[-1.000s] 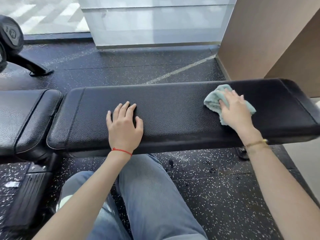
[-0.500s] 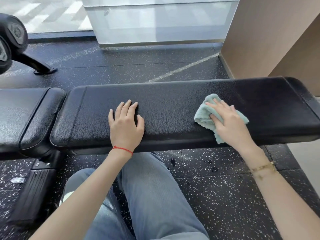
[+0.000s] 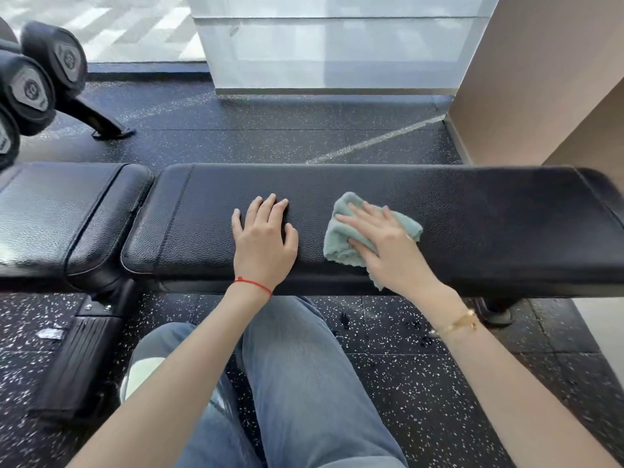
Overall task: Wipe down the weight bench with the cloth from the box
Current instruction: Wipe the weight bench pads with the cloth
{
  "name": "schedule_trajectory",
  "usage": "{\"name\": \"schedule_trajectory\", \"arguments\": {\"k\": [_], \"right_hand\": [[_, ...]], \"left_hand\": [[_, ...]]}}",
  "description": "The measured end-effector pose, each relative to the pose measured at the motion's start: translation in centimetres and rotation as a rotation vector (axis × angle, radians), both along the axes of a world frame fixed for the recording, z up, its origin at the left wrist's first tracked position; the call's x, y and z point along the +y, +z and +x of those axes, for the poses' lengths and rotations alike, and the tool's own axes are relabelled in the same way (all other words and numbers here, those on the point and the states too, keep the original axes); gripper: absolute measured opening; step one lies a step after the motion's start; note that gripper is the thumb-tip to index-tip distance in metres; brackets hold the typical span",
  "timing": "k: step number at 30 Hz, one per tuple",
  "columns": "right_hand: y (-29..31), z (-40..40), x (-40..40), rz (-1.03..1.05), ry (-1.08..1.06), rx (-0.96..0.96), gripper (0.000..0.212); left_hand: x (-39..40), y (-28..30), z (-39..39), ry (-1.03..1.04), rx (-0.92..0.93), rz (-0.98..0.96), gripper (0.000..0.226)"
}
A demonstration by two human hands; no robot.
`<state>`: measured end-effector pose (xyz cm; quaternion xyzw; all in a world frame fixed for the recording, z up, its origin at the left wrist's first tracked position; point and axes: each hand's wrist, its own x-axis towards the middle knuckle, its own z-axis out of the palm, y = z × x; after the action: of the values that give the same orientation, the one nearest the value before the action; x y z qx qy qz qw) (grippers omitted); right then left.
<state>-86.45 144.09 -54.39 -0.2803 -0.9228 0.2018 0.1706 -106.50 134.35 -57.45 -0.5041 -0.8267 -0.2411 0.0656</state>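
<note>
Black textured padding covers the weight bench surface [image 3: 472, 224]. The right hand [image 3: 388, 246] presses the pale green cloth [image 3: 339, 236] flat against the padding with nearly straight, spread fingers, no closed grip. Just beside it, the left hand [image 3: 263, 239] rests palm down, fingers relaxed, holding nothing. Dumbbells [image 3: 30, 89] sit at far left.

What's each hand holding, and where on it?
Right hand presses the green cloth flat on the bench pad, fingers over the cloth's middle. Left hand rests flat on the pad, holding nothing.
</note>
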Motion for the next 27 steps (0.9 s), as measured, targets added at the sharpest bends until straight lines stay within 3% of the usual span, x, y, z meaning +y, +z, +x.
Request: {"name": "schedule_trajectory", "arguments": {"k": [6,12,20,27], "right_hand": [[-0.2,5.7,-0.9,0.062,-0.123,-0.002,0.051],[-0.5,1.9,-0.1,0.050,-0.409,0.051,0.041],[-1.1,-5.9,-4.6,0.057,0.044,0.023,0.046],[-1.4,-5.8,-4.6,0.071,0.064,0.033,0.053]], "left_hand": [[-2.3,-0.2,-1.9,0.001,0.056,-0.003,0.048],[-5.2,-0.4,-4.3,0.084,0.072,0.013,0.046],[-7.1,-0.3,-6.7,0.161,0.055,0.020,0.049],[-8.2,-0.4,-7.3,0.157,0.048,0.008,0.051]]}}
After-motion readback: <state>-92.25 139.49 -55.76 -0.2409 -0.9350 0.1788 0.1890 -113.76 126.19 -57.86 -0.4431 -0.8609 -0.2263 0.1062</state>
